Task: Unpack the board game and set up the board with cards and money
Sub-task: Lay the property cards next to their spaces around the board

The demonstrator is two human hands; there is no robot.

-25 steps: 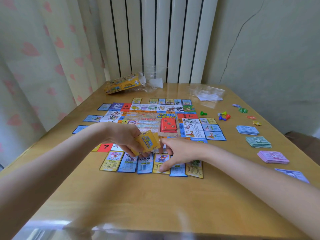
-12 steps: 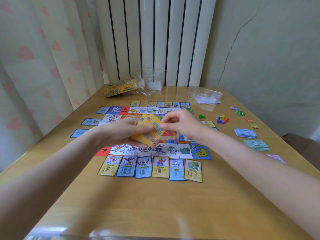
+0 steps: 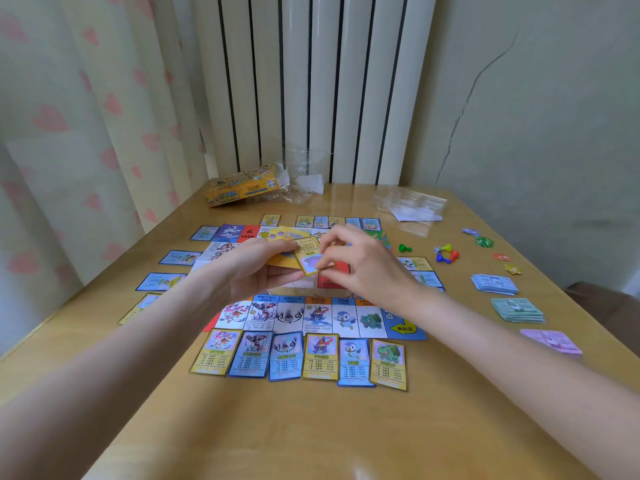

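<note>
Wooden table (image 3: 311, 438) by a curtained window: above the board (image 3: 322, 315), the left hand (image 3: 249, 271) grips a card stack (image 3: 284, 261) while right-hand fingers (image 3: 325, 263) pinch its top card (image 3: 310, 258), long axis angled away, likely bound for the board's edge.

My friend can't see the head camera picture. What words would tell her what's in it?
Two hands above a game board on a wooden table: the left hand holds a stack of cards and the right hand pinches one card. Six cards lie in a row along the board's near edge; money piles sit to the right.
</note>
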